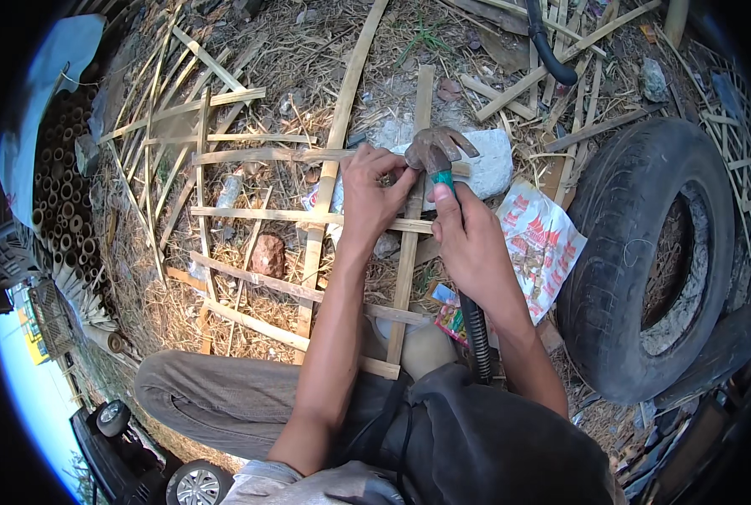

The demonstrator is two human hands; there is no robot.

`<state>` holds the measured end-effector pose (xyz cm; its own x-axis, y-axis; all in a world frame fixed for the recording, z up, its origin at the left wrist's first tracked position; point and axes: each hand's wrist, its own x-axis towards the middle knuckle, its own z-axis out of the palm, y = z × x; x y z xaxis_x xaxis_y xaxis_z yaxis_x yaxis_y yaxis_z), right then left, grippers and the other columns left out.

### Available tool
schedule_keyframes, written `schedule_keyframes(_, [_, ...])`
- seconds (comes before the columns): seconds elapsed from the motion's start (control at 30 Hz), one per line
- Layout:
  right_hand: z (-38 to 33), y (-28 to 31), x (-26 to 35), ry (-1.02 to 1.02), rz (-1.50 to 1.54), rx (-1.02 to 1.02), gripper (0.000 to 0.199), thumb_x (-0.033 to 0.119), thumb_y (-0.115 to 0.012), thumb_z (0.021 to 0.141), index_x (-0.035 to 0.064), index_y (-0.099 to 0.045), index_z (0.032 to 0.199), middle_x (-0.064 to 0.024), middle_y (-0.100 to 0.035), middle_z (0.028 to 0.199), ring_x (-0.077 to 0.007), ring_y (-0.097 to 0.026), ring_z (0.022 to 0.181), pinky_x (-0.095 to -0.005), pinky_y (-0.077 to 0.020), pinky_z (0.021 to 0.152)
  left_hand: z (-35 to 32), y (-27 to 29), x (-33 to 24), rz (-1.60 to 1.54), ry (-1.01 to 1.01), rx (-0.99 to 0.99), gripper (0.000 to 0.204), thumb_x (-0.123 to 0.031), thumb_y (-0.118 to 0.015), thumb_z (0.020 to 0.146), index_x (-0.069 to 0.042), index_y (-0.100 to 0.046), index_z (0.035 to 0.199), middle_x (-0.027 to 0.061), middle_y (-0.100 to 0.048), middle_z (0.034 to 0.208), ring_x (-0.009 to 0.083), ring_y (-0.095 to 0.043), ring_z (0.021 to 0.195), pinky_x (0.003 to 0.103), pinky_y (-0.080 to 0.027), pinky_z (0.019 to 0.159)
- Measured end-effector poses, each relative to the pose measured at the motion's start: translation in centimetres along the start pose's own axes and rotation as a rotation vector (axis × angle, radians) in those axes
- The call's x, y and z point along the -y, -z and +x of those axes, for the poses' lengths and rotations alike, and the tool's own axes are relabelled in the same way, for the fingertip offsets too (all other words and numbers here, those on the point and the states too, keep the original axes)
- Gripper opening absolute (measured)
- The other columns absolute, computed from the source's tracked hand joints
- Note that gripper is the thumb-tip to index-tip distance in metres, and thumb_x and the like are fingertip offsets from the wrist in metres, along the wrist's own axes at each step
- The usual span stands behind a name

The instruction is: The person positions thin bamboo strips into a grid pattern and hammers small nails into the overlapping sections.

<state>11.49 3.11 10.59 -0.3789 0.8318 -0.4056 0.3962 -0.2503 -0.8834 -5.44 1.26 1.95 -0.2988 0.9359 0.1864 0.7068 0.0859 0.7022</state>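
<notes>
My right hand (pixel 474 248) grips a claw hammer (pixel 436 153) just below its head; the ribbed black handle runs down past my wrist. A band of teal shows under the rusty metal head, which rests over a crossing of bamboo strips. Beside it, my left hand (pixel 369 192) is pinched, thumb and fingertips together at the top cross strip; whatever is between them is too small to make out. Under both hands lies a bamboo lattice frame (pixel 314 252), with long uprights crossed by several slats. A pale stone block (pixel 492 168) sits beneath the crossing.
A worn tyre (pixel 599 244) stands at my right, next to a printed plastic bag (pixel 552 240). Loose bamboo lattices (pixel 182 109) lie at the upper left, and a reddish stone (pixel 268 255) shows between the slats. A dark pipe end (pixel 552 63) juts in from the top.
</notes>
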Motion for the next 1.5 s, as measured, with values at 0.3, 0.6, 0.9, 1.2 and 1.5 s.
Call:
schedule_keyframes(0.3, [-0.6, 0.5, 1.5, 0.044, -0.064, -0.045, 0.047, 0.040, -0.045, 0.113, -0.0033, -0.063, 0.113, -0.0085, -0.058, 0.072, -0.0177, -0.055, 0.065, -0.0352, -0.0455, 0.063, 0.2, 0.5, -0.2, -0.022, 0.009, 0.001, 0.012, -0.019, -0.083, 0.082, -0.008, -0.081, 0.087, 0.0018, -0.069, 0.074, 0.0213, -0.059, 0.082, 0.039, -0.040, 0.085])
schedule_keyframes(0.6, [-0.6, -0.1, 0.5, 0.017, -0.101, -0.024, 0.047, 0.038, -0.043, 0.114, -0.0055, -0.061, 0.109, -0.0101, -0.058, 0.072, -0.0195, -0.056, 0.064, -0.0368, -0.0450, 0.062, 0.1, 0.3, 0.2, 0.007, -0.010, -0.001, 0.011, -0.019, -0.083, 0.082, -0.008, -0.080, 0.085, 0.0014, -0.069, 0.074, 0.0216, -0.059, 0.081, 0.039, -0.039, 0.084])
schedule_keyframes(0.9, [-0.3, -0.5, 0.0, 0.019, -0.148, -0.029, 0.045, 0.036, -0.042, 0.114, -0.0058, -0.059, 0.106, -0.0167, -0.058, 0.070, -0.0268, -0.055, 0.061, -0.0423, -0.0441, 0.061, 0.1, -0.1, 0.1, -0.015, -0.001, 0.000, 0.012, -0.019, -0.083, 0.082, -0.007, -0.079, 0.084, 0.0016, -0.068, 0.073, 0.0218, -0.057, 0.081, 0.039, -0.039, 0.085])
schedule_keyframes(1.2, [-1.1, -0.1, 1.4, 0.018, -0.123, -0.007, 0.044, 0.033, -0.043, 0.114, -0.0070, -0.057, 0.106, -0.0194, -0.056, 0.068, -0.0298, -0.054, 0.059, -0.0455, -0.0430, 0.060, 0.1, 0.1, 0.1, -0.029, 0.009, -0.001, 0.011, -0.017, -0.082, 0.081, -0.007, -0.079, 0.084, 0.0013, -0.067, 0.073, 0.0221, -0.057, 0.081, 0.039, -0.039, 0.086])
schedule_keyframes(1.5, [-0.4, -0.2, 1.3, 0.046, -0.143, -0.002, 0.043, 0.030, -0.043, 0.113, -0.0098, -0.054, 0.102, -0.0330, -0.061, 0.067, -0.0574, -0.061, 0.072, -0.0616, -0.0432, 0.062, 0.1, 0.2, 0.0, 0.005, -0.003, -0.005, 0.011, -0.017, -0.082, 0.080, -0.007, -0.079, 0.083, 0.0015, -0.069, 0.075, 0.0226, -0.058, 0.081, 0.039, -0.040, 0.086])
